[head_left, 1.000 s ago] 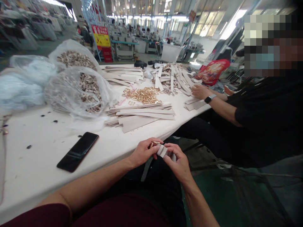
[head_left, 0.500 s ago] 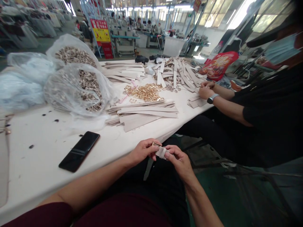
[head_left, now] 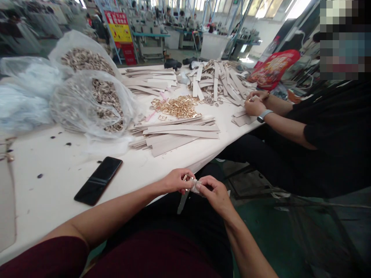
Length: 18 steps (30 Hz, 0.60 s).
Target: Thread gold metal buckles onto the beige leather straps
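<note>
Beyond the near edge of a white bench (head_left: pixel 43 200), above the lap, a pale strap (head_left: pixel 195 187) fitted with a gold buckle (head_left: pixel 186 178) is held between two bare hands. By the left hand (head_left: pixel 176 180) the buckle end is pinched between thumb and fingers; by the right hand (head_left: pixel 216 193) the strap is pinched just beside it, the thumb pressed on top. The hands are held close together, and the finer detail between the fingertips is too small to be made out.

On the bench, a dark phone (head_left: pixel 98 180) is laid flat to the left. Ahead of the hands, a stack of flat strips (head_left: pixel 181 135) is spread, and by it the way to a loose pile of gold buckles (head_left: pixel 181 107) is partly blocked. Farther back, another stack of strips (head_left: pixel 152 82) and a tangled heap of straps (head_left: pixel 217 82) are seen. The left side is crowded by clear bags (head_left: pixel 68 104) filled with small loops (head_left: pixel 107 101). At the right, a small piece is held in a co-worker's hands (head_left: pixel 255 105), near a red bag (head_left: pixel 275 69).
</note>
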Available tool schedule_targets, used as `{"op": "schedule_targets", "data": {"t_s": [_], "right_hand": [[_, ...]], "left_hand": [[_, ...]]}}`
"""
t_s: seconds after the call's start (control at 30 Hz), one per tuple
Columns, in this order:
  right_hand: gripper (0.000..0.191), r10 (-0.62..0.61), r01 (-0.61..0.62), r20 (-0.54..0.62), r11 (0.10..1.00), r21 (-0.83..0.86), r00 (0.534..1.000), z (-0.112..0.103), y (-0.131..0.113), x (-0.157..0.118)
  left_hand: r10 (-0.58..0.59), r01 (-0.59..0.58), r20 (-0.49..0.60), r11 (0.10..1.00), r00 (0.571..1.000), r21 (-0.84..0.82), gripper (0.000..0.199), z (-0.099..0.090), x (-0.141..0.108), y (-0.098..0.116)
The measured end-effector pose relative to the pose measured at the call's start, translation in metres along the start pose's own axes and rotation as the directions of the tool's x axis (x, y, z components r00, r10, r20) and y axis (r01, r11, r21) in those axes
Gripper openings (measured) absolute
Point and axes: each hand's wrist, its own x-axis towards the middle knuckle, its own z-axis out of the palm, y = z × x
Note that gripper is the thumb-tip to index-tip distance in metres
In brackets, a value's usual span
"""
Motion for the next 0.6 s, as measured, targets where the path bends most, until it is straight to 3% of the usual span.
{"op": "schedule_targets", "data": {"t_s": [0.13, 0.23, 0.4, 0.6], "right_hand": [[0.018, 0.046, -0.045, -0.025, 0.997, 0.059, 0.999, 0.003, 0.003, 0.001], [0.022, 0.081, -0.078, -0.041, 0.993, 0.084, 0.996, 0.004, 0.004, 0.002], [0.021, 0.095, -0.093, -0.008, 0.988, 0.124, 0.995, 0.001, 0.004, 0.001], [0.021, 0.087, -0.087, 0.006, 0.99, 0.113, 0.996, 0.006, 0.004, 0.001]], "left_hand": [[0.22, -0.222, 0.034, 0.958, 0.975, 0.182, 0.048, 0.004, -0.007, 0.004], [0.326, -0.309, -0.004, 0.898, 0.945, 0.313, 0.044, 0.008, -0.011, 0.007], [0.274, -0.261, -0.003, 0.92, 0.962, 0.293, 0.035, 0.002, -0.009, 0.0], [0.083, -0.083, 0.141, 0.997, 0.987, -0.007, 0.037, -0.009, -0.006, -0.004]]}}
